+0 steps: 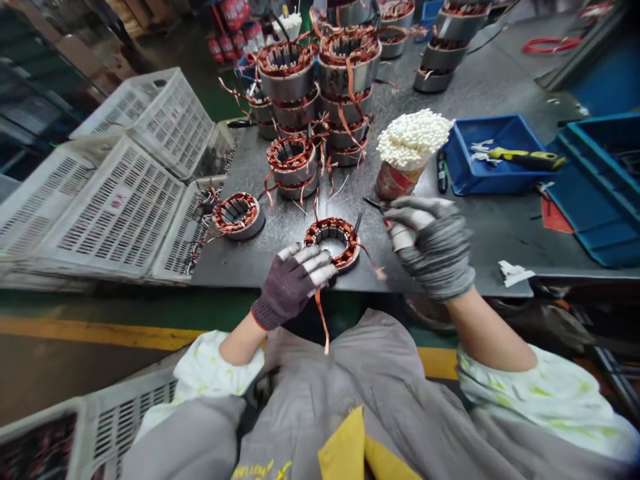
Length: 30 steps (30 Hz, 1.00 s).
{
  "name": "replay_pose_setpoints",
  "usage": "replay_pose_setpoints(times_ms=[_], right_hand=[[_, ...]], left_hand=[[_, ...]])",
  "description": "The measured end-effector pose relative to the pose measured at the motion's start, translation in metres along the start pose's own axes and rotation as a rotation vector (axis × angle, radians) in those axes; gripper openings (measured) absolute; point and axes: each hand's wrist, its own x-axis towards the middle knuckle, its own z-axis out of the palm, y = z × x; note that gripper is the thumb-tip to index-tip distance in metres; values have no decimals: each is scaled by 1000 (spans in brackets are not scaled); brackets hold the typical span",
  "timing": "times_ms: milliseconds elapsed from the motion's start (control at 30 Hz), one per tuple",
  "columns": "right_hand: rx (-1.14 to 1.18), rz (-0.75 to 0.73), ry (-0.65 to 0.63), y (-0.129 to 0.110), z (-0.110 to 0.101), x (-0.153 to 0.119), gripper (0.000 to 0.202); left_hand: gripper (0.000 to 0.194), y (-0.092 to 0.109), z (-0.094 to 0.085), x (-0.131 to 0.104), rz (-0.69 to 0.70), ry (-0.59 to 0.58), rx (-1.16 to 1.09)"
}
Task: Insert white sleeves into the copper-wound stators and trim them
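A motor stator [354, 253] with copper windings lies on its flat side near the table's front edge. My left hand [297, 277], in a dark purple glove with white fingertips, rests against its near left rim, fingers stretched out. A flat copper-coloured lead hangs from there over the edge. My right hand [433, 243], in a grey glove, is closed around a small red-handled tool [373, 203]; its dark tip points left, and the rest is hidden by the fingers. Just behind this hand stands a red tin [397, 181] packed with thin white sticks [415, 137].
Stacked stators [287, 80] fill the back, and a single stator [239, 215] lies left. On the right are a blue tray [500, 177] with a yellow-black cutter [527, 159], a black marker [442, 172] and a larger teal tray [585, 220]. White crates [115, 207] stand left.
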Motion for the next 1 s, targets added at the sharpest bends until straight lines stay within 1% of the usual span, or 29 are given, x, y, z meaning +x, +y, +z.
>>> replay_pose_setpoints(times_ms=[67, 100, 133, 167, 200, 233, 300, 333, 367, 400, 433, 467, 500, 533, 567, 633, 667, 700, 733, 800, 833, 867, 933, 1000], right_hand=[[68, -272, -178, -15, 4, 6, 37], [86, -374, -270, -21, 9, 8, 39], [89, -432, -346, -25, 14, 11, 39], [82, -454, -401, -28, 19, 14, 39], [71, -454, -439, -28, 22, 18, 39], [62, -449, -466, -28, 23, 21, 38], [63, -461, -509, -27, 21, 27, 36], [64, -473, -521, -27, 19, 30, 35], [59, -487, -523, -29, 18, 31, 34], [45, -499, -515, -31, 18, 31, 34], [24, -509, -495, -34, 18, 29, 34], [-2, -513, -466, -37, 19, 26, 34], [-22, -507, -429, -39, 22, 22, 33], [-29, -499, -390, -41, 24, 17, 32], [-13, -495, -355, -40, 26, 11, 30], [90, -481, -276, -32, 29, 4, 25], [166, -423, -209, -23, 29, 3, 23], [240, -320, -113, -10, 29, 5, 22], [297, -184, 5, 4, 28, 10, 24], [331, 117, 258, 37, 25, 29, 33], [320, 235, 358, 54, 23, 41, 36], [307, 322, 427, 68, 23, 53, 35], [312, 443, 500, 89, 26, 76, 26], [356, 473, 535, 99, 30, 91, 22]], left_hand=[[27, -1, 7, 13, -248, 127, -182], [30, -4, 12, 20, -367, 210, -281], [35, -8, 16, 26, -467, 291, -389], [40, -12, 20, 30, -546, 364, -493], [45, -14, 23, 30, -601, 431, -574], [48, -14, 24, 25, -634, 483, -611], [45, -4, 24, 8, -652, 528, -585], [40, 4, 22, -2, -592, 468, -497], [31, 14, 19, -11, -510, 383, -448], [21, 23, 16, -18, -378, 275, -390], [18, 31, 13, -21, -210, 163, -291], [23, 34, 9, -21, -81, 95, -182], [30, 33, 7, -17, 9, 56, -52], [36, 28, 4, -12, 49, 43, 67], [37, 20, 3, -5, 45, 52, 147], [35, 2, 1, 9, 31, 46, 206], [32, -5, 2, 15, 52, 32, 206], [29, -9, 3, 20, 71, 27, 210], [28, -10, 4, 22, 86, 37, 223], [26, -1, 9, 24, 75, 89, 266], [26, 7, 11, 23, 55, 120, 288], [25, 15, 14, 21, 30, 148, 306], [24, 30, 19, 19, -26, 173, 329], [25, 37, 22, 19, -38, 162, 321]])
